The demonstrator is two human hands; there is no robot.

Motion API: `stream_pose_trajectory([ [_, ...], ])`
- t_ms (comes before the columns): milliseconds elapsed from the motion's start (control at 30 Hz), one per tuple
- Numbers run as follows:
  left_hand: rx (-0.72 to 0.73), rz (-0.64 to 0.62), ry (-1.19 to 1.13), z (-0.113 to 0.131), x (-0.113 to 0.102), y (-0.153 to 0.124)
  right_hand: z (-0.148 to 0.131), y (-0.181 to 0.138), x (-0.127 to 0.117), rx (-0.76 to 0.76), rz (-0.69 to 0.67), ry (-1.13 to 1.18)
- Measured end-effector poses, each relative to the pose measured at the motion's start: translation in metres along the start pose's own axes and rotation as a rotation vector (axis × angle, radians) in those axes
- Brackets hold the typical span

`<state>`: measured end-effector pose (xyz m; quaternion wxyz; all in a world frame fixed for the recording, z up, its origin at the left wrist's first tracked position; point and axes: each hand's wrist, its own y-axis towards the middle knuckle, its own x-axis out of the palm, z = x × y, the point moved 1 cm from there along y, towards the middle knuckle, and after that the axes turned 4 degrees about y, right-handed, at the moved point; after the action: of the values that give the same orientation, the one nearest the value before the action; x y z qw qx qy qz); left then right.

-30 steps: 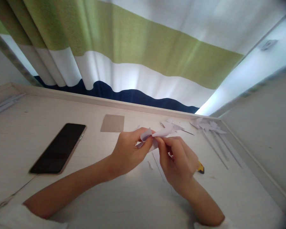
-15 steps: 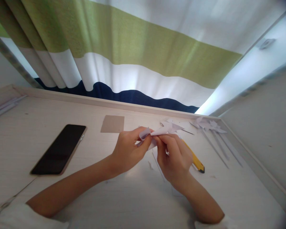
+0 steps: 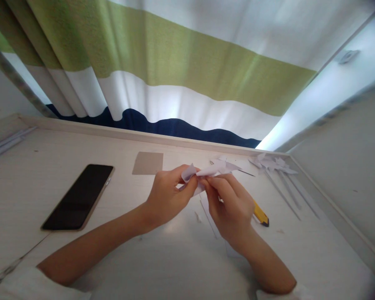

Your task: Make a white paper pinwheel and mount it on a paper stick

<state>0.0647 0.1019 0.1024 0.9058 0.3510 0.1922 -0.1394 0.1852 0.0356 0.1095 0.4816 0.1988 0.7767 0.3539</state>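
Observation:
Between my two hands is a folded white paper pinwheel (image 3: pixel 217 167), its curled points sticking out to the left and right. My left hand (image 3: pixel 168 196) pinches its left side, where one paper flap loops up by the thumb. With bent fingertips my right hand (image 3: pixel 229 204) grips the paper near its middle from below. The fingers cover the centre, so what lies under them is hidden. A yellow utility knife (image 3: pixel 261 213) lies on the table, partly behind my right hand.
A black-screened phone (image 3: pixel 79 196) lies at left, with a square grey-brown card (image 3: pixel 148 163) beyond it. Several paper pinwheels on sticks (image 3: pixel 276 166) rest at the far right. Rolled or folded paper (image 3: pixel 9 143) lies at the left edge. A striped curtain (image 3: pixel 187 54) hangs behind the table's raised rim.
My right hand has shifted slightly, its fingers tucked closer under the paper, and it hides more of the yellow knife. My left hand keeps its pinch.

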Motion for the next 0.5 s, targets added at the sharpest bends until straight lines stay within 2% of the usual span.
stream_pose_trajectory([
  [100,0.023,0.033,0.052,0.002,-0.005,0.002,0.002,-0.001,-0.002,0.017,-0.02,0.064],
  [267,0.08,0.0,0.099,0.004,-0.01,0.002,-0.001,-0.003,-0.005,-0.004,0.018,0.15],
  [500,0.052,-0.029,0.083,0.001,-0.007,0.003,-0.003,0.001,-0.011,0.037,-0.033,0.217],
])
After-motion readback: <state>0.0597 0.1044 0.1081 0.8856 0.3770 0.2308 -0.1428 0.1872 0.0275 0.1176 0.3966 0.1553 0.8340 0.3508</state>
